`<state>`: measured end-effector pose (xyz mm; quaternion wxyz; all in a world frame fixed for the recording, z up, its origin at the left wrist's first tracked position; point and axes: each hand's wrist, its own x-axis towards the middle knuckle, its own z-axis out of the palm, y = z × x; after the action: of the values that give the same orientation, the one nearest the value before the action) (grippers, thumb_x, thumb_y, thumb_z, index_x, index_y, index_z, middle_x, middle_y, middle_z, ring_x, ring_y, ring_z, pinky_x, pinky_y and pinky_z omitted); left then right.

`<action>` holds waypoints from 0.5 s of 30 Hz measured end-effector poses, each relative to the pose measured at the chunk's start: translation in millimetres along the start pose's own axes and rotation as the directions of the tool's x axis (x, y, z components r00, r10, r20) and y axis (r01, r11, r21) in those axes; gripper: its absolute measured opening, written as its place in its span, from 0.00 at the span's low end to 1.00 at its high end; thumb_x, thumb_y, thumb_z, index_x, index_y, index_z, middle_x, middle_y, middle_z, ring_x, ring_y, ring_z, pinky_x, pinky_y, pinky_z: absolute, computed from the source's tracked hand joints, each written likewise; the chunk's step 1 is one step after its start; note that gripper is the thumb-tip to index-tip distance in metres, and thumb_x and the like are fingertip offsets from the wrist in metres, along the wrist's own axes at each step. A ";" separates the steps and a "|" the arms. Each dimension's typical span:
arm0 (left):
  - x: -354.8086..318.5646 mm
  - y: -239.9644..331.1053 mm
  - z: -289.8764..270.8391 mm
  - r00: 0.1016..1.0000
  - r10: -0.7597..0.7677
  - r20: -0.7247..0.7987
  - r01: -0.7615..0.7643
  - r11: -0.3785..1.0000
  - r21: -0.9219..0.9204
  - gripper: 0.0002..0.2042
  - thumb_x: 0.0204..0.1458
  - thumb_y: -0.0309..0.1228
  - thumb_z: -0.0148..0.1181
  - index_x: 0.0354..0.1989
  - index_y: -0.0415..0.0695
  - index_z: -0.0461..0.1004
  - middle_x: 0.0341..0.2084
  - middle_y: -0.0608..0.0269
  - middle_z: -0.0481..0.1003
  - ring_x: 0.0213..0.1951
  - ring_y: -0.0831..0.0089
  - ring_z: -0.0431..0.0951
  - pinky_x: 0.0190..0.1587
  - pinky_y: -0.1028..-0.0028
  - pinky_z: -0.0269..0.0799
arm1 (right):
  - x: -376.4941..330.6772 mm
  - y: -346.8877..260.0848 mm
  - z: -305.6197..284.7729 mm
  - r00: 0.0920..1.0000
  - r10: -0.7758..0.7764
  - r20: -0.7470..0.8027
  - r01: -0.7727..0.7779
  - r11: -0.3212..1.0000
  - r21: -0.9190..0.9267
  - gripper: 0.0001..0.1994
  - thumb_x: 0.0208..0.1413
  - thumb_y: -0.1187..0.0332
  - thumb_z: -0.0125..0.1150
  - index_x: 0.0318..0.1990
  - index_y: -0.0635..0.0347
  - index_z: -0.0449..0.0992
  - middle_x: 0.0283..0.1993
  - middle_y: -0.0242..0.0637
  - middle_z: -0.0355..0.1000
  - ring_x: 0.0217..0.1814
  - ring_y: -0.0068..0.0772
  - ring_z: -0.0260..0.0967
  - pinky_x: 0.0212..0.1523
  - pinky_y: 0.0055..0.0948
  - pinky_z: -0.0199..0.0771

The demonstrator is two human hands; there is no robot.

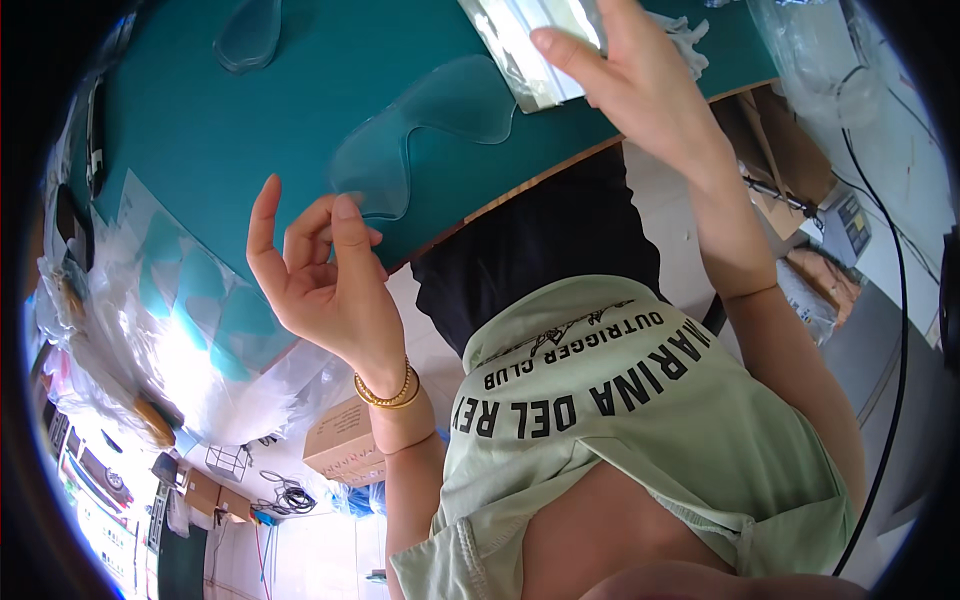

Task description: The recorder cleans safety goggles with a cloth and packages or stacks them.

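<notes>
A clear, goggle-shaped plastic lens (450, 100) lies over the green table mat near its front edge. My left hand (330, 265) is at the lens's near-left end, thumb and a fingertip pinching its edge, with another finger raised. A gold bracelet circles that wrist. My right hand (645, 95) grips a shiny, silvery flat sheet or packet (530, 60), its thumb across the top face. The sheet's lower corner comes close to the lens's right end. The fingers beneath the sheet are hidden.
Another clear lens piece (248, 35) lies on the green mat (220, 130) at the far left. Clear plastic bags (190, 340) heap at the table's left side. White crumpled material (685, 45) sits beyond my right hand. Below are cardboard boxes (345, 440); a black cable (900, 330) hangs at right.
</notes>
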<state>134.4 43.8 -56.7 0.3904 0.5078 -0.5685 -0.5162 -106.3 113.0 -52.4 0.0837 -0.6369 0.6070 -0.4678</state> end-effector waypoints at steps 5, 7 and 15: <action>1.2 -1.2 -3.4 1.000 -0.022 0.011 0.022 0.999 0.025 0.23 0.56 0.19 0.61 0.60 0.36 0.63 0.32 0.59 0.79 0.23 0.85 0.73 0.21 0.88 0.63 | 0.8 -12.3 13.1 0.870 0.473 0.140 -0.469 0.881 -0.060 0.20 0.62 0.65 0.57 0.51 0.69 0.57 0.35 0.67 0.70 0.38 0.67 0.72 0.33 0.49 0.69; 1.3 -2.0 -5.9 0.999 -0.030 0.009 0.030 0.999 0.033 0.23 0.57 0.19 0.60 0.60 0.37 0.64 0.32 0.58 0.79 0.23 0.85 0.73 0.20 0.88 0.62 | 24.3 -33.6 18.7 0.683 0.663 0.306 -0.660 0.740 -0.132 0.20 0.62 0.66 0.56 0.51 0.70 0.55 0.34 0.69 0.69 0.41 0.67 0.71 0.37 0.48 0.70; -4.3 -5.5 -9.1 0.995 -0.100 0.022 0.098 0.993 0.070 0.23 0.57 0.19 0.59 0.61 0.37 0.63 0.34 0.59 0.79 0.27 0.83 0.75 0.21 0.87 0.65 | 18.7 -23.2 56.0 0.867 0.418 0.270 -0.384 0.907 -0.171 0.19 0.57 0.61 0.59 0.44 0.70 0.65 0.29 0.54 0.76 0.34 0.60 0.76 0.40 0.49 0.76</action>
<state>144.9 46.6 -60.3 0.3391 0.5421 -0.5650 -0.5214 -54.4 77.0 -58.2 0.2345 -0.5639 0.7315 -0.3032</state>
